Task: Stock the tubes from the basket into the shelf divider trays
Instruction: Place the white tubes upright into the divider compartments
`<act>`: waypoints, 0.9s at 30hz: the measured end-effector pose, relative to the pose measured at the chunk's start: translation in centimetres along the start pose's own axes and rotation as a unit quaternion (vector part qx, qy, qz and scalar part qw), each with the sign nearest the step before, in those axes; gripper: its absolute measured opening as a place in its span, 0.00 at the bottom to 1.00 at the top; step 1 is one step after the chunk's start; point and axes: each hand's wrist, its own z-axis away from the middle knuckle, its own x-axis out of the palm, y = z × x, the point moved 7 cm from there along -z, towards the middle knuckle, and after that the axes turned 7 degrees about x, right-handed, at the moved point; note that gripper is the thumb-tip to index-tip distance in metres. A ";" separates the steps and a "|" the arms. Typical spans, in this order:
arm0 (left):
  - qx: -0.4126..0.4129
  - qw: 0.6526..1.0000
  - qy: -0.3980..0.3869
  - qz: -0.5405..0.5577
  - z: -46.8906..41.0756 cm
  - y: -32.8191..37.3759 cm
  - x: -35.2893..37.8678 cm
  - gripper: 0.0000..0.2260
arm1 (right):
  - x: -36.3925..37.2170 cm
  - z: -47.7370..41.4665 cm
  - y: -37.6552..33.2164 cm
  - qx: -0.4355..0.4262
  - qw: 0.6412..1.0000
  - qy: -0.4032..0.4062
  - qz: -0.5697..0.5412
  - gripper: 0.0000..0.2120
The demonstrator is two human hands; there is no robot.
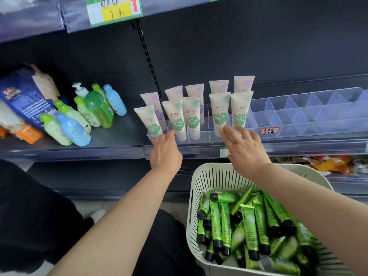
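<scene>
A white slotted basket (217, 174) at the lower right holds several green tubes with black caps (251, 228). On the shelf, a clear divider tray (205, 134) carries several white tubes standing cap down (192, 118). My left hand (165, 150) grips the tray's front left corner, thumb over the rim. My right hand (243, 148) reaches over the basket with fingers spread, fingertips touching the tray front below the two rightmost white tubes (240, 110). It holds nothing.
A second clear divider tray (310, 114) with bare compartments sits to the right, a red-edged label (269, 130) on its front. Green and blue bottles (79, 118) and a blue bag (25, 98) stand on the left shelf section. Packaged goods (328, 164) lie on the shelf below.
</scene>
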 end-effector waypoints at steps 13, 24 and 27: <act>0.118 0.988 0.026 -0.098 -0.1 1.5 0.0 0.29 | 0.1 -1.3 -0.4 0.025 0.999 -0.014 -0.043 0.39; 0.138 0.989 0.014 -0.049 -0.7 1.4 0.6 0.31 | 0.0 -1.6 -0.7 0.020 0.998 -0.004 -0.067 0.37; 0.128 0.990 0.014 -0.056 -1.0 1.2 0.4 0.30 | -0.2 -2.1 -1.4 0.016 0.997 -0.008 -0.069 0.37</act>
